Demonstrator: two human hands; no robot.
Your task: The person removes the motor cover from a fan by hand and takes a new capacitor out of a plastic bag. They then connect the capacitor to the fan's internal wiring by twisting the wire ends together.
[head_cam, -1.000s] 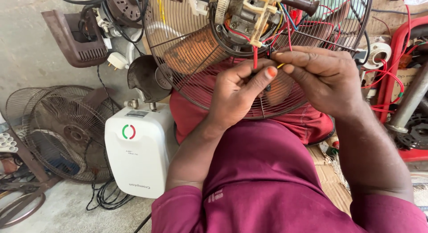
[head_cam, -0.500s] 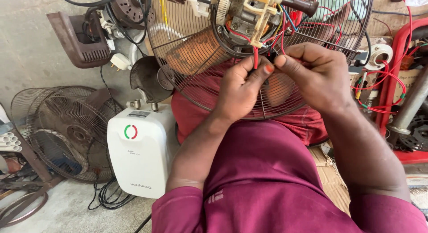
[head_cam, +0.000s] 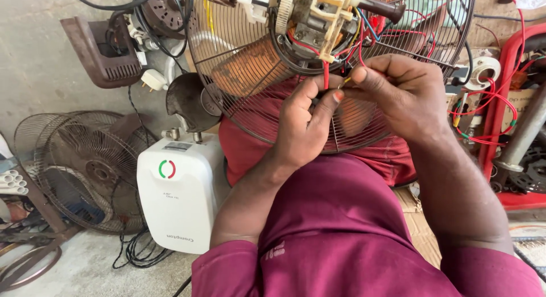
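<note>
Both hands have crept up toward twelve o'clock, left hand (head_cam: 307,123) and right hand (head_cam: 398,95) fingers now pinching the red wire (head_cam: 326,75) under the fan motor (head_cam: 318,18).

Maroon short-sleeved shirt, red trousers, bare forearms and fingers (head_cam: 318,95).
</note>
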